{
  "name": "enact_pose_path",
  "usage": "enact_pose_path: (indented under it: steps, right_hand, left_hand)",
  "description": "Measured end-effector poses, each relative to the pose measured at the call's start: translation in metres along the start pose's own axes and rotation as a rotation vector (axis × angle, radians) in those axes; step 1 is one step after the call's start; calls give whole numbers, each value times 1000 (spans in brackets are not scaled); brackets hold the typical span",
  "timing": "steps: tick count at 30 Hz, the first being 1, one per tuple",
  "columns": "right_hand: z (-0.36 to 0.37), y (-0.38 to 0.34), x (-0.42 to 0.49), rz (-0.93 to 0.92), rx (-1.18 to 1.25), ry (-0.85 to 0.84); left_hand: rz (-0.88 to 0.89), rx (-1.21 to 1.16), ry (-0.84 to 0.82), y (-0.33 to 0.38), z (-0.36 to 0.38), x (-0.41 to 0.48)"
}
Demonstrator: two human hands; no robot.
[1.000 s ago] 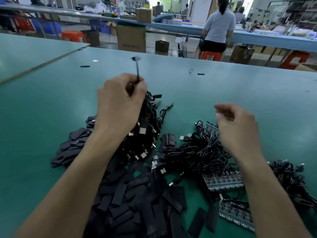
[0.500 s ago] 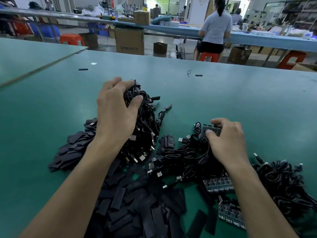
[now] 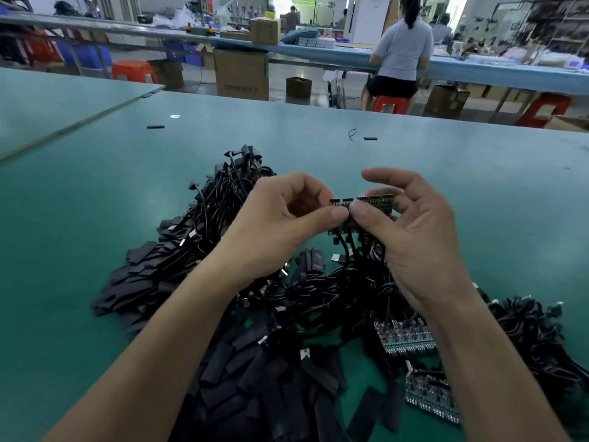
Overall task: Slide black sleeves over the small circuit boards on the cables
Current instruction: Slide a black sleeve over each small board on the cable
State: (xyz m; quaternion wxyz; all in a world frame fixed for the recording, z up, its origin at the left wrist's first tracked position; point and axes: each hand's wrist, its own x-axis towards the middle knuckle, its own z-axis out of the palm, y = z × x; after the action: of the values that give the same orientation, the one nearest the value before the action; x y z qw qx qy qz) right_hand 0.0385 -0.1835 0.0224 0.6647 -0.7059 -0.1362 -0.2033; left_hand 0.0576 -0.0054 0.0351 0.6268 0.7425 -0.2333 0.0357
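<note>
Both hands pinch one board strip (image 3: 366, 207) held above the table (image 3: 478, 186), long axis left-right. Left hand (image 3: 280, 224) and right hand (image 3: 411, 231) thumbs meet mid-strip; sleeves (image 3: 274, 378) lie below-left, nearer the left hand.

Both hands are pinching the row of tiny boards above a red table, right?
Not red. The head view shows the table is green. The left hand and the right hand do pinch the row of tiny boards above it.
</note>
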Motion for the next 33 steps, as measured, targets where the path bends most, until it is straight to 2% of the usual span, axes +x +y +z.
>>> enact_pose_path:
  steps: [4, 11, 25, 26, 28, 31, 33]
  right_hand:
    - [0, -1, -1, 73, 127, -94]
    - [-1, -5, -2, 141, 135, -143]
    - [0, -4, -4, 320, 607, -189]
    - [1, -4, -3, 302, 574, -140]
    - [1, 1, 0, 251, 407, 63]
    - [-6, 8, 4, 175, 7, 439]
    - [-14, 10, 3, 134, -330, 530]
  left_hand:
    - [-6, -66, -33, -1, 1, 0]
    - [-7, -120, -81, -1, 2, -1]
    - [-2, -270, -199, 2, 1, -2]
    - [8, -259, -195, 3, 0, -2]
    - [10, -279, -164, 6, -1, -2]
    - [13, -416, -11, 11, -2, -1]
    - [69, -431, 144, 15, -5, 0]
